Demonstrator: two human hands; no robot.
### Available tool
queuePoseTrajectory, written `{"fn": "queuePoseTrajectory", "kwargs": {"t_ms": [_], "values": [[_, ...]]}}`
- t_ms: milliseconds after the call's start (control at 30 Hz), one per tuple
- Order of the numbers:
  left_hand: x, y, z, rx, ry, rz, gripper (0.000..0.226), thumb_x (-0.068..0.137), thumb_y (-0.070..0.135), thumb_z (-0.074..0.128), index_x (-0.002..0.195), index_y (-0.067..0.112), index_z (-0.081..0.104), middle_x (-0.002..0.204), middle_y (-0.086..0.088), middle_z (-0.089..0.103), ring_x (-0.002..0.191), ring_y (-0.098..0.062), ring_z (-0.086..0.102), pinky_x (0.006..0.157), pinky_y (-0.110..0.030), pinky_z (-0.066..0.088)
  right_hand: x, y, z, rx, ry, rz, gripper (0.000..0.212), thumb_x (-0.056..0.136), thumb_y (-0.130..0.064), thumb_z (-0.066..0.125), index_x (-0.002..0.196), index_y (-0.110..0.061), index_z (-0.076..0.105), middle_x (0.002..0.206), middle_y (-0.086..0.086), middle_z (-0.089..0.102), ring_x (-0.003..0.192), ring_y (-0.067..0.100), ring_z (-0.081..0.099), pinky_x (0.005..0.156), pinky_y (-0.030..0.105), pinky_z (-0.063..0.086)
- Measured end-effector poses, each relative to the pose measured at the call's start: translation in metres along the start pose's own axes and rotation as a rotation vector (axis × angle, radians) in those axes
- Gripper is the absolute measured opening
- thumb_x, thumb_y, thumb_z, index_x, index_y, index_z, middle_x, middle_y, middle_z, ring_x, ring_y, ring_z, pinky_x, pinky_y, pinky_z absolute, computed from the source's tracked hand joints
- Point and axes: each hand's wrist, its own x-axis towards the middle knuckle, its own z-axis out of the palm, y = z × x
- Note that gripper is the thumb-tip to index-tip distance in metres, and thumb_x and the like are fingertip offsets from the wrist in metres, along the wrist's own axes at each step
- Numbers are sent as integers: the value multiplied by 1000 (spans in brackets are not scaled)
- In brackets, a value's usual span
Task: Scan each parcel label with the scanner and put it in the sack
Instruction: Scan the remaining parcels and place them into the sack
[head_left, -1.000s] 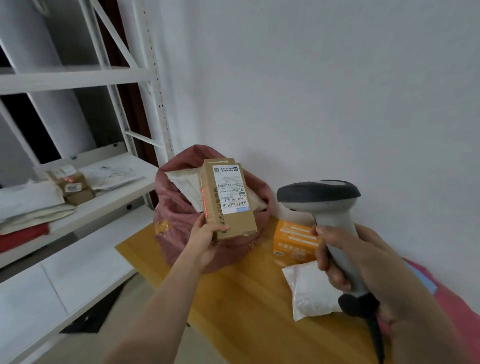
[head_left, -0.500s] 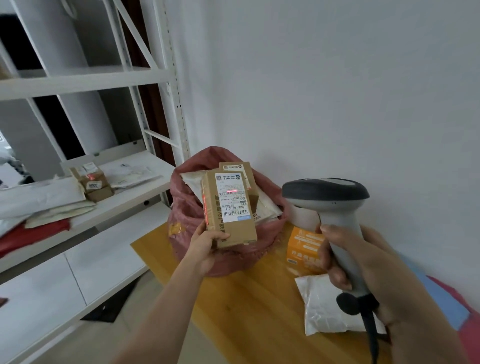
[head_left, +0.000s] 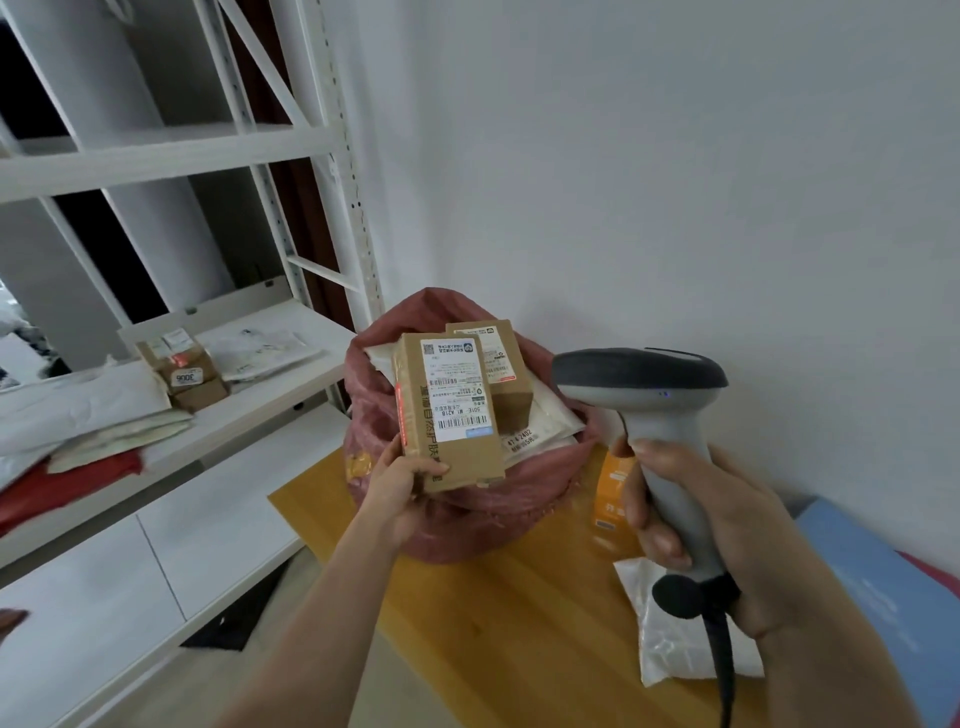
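Two hands busy: left hand (head_left: 400, 486) pinches a stiff, light-looking cardboard parcel (head_left: 448, 410) by its bottom corner (adequate hold); right hand (head_left: 711, 525) grips the scanner (head_left: 657, 410).

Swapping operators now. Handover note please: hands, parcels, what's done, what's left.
Left hand grips a cardboard parcel by its lower corner, label facing the camera, above the red sack.
Right hand grips the scanner, head aimed towards the parcel.
Done: a second box and white mailers already sit in the sack.
Left: whether the held parcel's scan has registered cannot be told; drop it in. An orange box and a white bag wait on the wooden table.
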Motion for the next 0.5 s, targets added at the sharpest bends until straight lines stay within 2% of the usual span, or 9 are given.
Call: {"fn": "queuePoseTrajectory", "kwargs": {"t_ms": [33,67,133,167,200,267,367,433,500], "values": [[4,6,-2,11,-8,6,81,70,-21,55,139,22,47,119,-13,67,96,-27,64,50,-26,52,8,2,4,2,-1,-6,53,66,-47,67,72,5,58,64,23,49,38,16,39,38,23,35],[9,12,-4,14,-29,15,81,69,-21,54,139,20,48,119,-13,68,98,-27,64,56,-29,55,16,3,9,-6,-7,-10,52,68,-47,66,68,5,60,59,22,48,38,16,38,39,23,35],[23,31,-12,-31,-100,29,82,63,-17,53,138,15,49,121,-13,67,106,-29,63,79,-39,57,33,6,21,-11,-14,-25,48,71,-46,64,66,1,61,49,15,47,37,15,38,38,22,35],[31,43,-15,-76,-132,42,82,60,-15,52,137,14,50,122,-13,67,106,-29,63,79,-40,57,43,7,28,13,0,-32,45,72,-44,64,71,0,62,49,13,49,36,15,39,38,22,36],[41,56,-18,-116,-136,72,82,58,-13,50,136,14,51,122,-13,66,105,-29,64,72,-38,58,54,8,34,41,29,-35,43,72,-43,65,78,0,62,52,13,53,37,15,40,37,22,36],[66,80,-21,-140,-38,169,81,61,-15,48,135,18,49,123,-11,65,102,-27,63,67,-35,55,76,10,45,42,97,-36,48,68,-45,67,88,-1,62,60,16,58,38,15,41,37,23,37],[103,103,-20,-68,161,290,74,75,-10,60,137,26,45,123,-5,61,99,-22,64,77,-37,56,107,14,58,8,158,-28,49,71,-44,65,92,-1,58,58,11,61,38,13,41,37,22,37],[129,109,-20,15,163,296,71,78,-2,69,140,23,45,126,-4,59,103,-21,64,85,-37,56,125,17,64,15,196,-21,48,70,-45,65,93,-3,58,60,11,62,38,13,41,37,22,37],[153,110,-18,149,118,225,61,82,10,74,138,17,50,126,-3,61,107,-20,62,95,-37,51,141,20,69,34,231,-6,47,69,-45,67,98,-8,59,66,15,63,39,14,42,38,22,37]]}}
